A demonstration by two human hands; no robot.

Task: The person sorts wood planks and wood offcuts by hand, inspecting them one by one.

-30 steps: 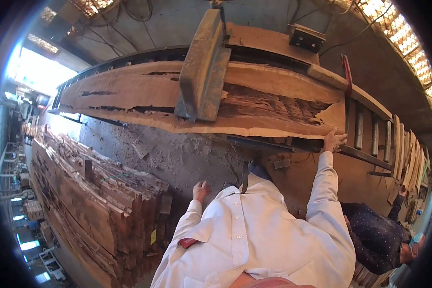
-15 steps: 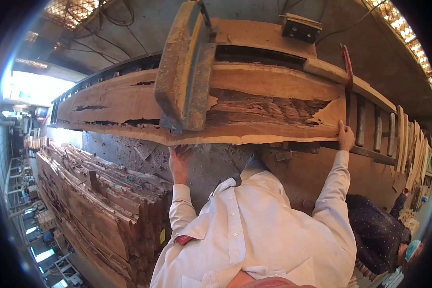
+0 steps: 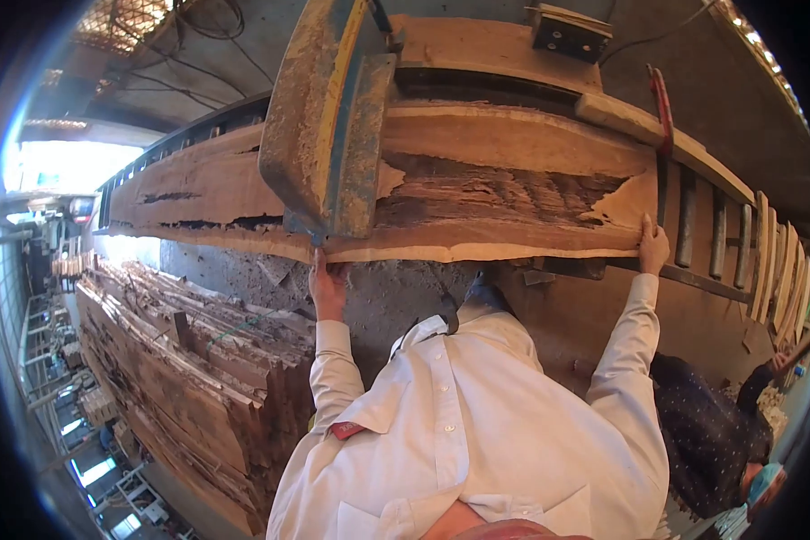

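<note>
A long wooden slab (image 3: 513,135) with a dark, rough, decayed band lies across the roller bed. My right hand (image 3: 653,247) is closed round its near edge at the right end. At the same edge further left, my left hand (image 3: 328,286) grips the slab, one digit pointing up and the other fingers partly hidden underneath. A sawdust-covered machine housing (image 3: 310,117) with a blue and yellow edge stands over the slab, just above my left hand. Beyond the right end, a red-handled lever (image 3: 661,103) rises beside the slab.
Metal rollers (image 3: 718,234) continue to the right, towards upright wooden strips (image 3: 774,261). A tall stack of rough boards (image 3: 171,378) stands at the left, close to my left arm. Another person (image 3: 711,432) in a dark dotted top is at the lower right.
My left hand has turned from an open, upturned palm below the edge to a grip on it. My right hand stays on the slab's right end. The view has shifted slightly.
</note>
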